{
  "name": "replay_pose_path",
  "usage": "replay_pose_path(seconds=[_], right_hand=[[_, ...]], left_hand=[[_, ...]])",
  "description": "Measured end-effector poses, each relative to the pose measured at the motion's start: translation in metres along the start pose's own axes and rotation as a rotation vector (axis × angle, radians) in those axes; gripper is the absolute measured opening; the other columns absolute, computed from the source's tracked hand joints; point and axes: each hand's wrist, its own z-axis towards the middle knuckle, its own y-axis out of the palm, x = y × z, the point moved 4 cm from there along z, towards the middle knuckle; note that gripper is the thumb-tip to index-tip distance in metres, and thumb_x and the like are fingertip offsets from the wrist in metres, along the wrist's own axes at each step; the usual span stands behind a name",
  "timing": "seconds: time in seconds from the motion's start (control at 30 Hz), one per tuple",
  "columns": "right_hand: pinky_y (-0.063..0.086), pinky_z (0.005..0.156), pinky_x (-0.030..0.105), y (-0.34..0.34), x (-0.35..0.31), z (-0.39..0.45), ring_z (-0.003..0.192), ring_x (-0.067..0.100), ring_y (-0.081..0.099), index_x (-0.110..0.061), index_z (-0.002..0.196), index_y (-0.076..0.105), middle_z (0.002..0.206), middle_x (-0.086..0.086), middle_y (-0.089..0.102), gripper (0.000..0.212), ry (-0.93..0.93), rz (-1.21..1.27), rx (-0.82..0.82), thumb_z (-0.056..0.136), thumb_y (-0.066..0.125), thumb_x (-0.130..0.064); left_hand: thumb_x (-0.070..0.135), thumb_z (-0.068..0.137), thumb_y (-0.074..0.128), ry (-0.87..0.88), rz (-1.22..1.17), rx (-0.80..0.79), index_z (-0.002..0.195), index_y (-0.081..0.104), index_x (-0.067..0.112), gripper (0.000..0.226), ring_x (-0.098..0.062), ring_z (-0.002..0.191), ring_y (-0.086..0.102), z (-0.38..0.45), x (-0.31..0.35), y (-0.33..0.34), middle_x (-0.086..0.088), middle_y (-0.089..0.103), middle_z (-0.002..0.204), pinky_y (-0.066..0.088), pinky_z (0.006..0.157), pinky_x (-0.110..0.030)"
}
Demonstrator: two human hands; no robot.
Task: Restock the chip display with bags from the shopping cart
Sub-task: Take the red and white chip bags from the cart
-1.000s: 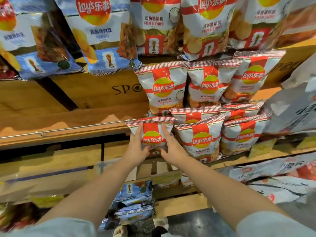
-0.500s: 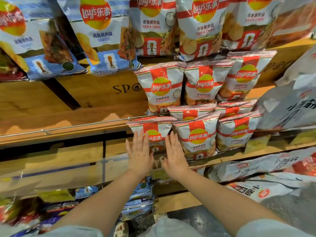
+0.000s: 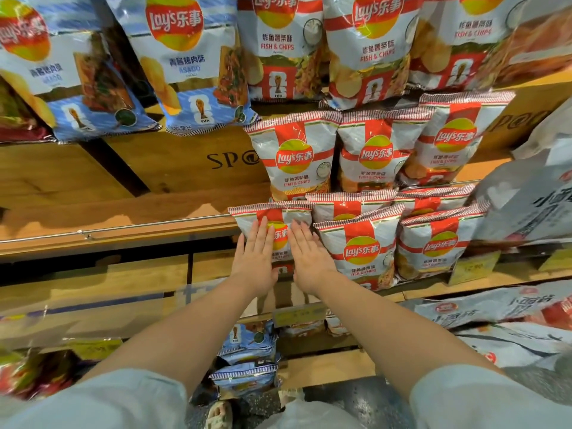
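A small red-and-white Lay's chip bag (image 3: 280, 216) stands upright at the left end of the front row on the wooden display shelf (image 3: 117, 239). My left hand (image 3: 255, 258) lies flat on its left half with straight fingers. My right hand (image 3: 309, 258) lies flat on its right half, fingers straight too. Both palms cover most of the bag's lower front. Beside it to the right stand two more red-and-white bags (image 3: 359, 249) (image 3: 439, 243), with another row (image 3: 294, 156) behind and above.
Large blue Lay's bags (image 3: 182, 63) and large fish-and-chips bags (image 3: 368, 48) hang on the top tier. The shelf left of the bag shows bare wood behind a metal rail (image 3: 123, 229). Grey-white bags (image 3: 526, 205) crowd the right side. Blue bags (image 3: 247, 345) lie on a lower shelf.
My hands slid down from gripping the bag's sides near its top to lying flat on its front. The bag stands upright in the row.
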Motion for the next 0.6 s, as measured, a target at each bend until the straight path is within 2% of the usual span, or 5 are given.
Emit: replay_pose_path(seconds=[0.17,0.33,0.6], right_hand=[[-0.005,0.120,0.037,0.001,-0.003,-0.011,0.144,0.024,-0.023,-0.007,0.147,-0.022,0.156,0.009,-0.028,0.085,0.021,0.107,0.025,0.097,0.046,-0.018],[-0.007,0.120,0.036,-0.007,-0.014,-0.033,0.144,0.023,-0.025,-0.008,0.148,-0.020,0.155,0.009,-0.029,0.083,0.074,0.257,0.092,0.097,0.045,-0.016],[-0.009,0.118,0.036,-0.030,-0.055,-0.050,0.145,0.024,-0.023,-0.006,0.150,-0.015,0.156,0.009,-0.026,0.073,0.054,0.230,0.125,0.101,0.038,-0.017]], left_hand=[[0.039,0.098,0.045,-0.002,-0.127,0.026,0.152,-0.015,0.012,0.086,-0.024,0.145,-0.025,-0.011,0.003,-0.001,-0.008,-0.028,0.158,-0.007,0.118,-0.043],[0.039,0.098,0.047,-0.061,-0.140,0.023,0.151,-0.019,0.012,0.089,-0.024,0.146,-0.023,-0.030,0.003,-0.009,-0.008,-0.028,0.158,-0.008,0.118,-0.045],[0.040,0.099,0.044,-0.122,-0.196,0.121,0.151,-0.018,0.013,0.085,-0.024,0.147,-0.021,-0.081,-0.007,-0.020,-0.005,-0.024,0.159,-0.007,0.118,-0.046]])
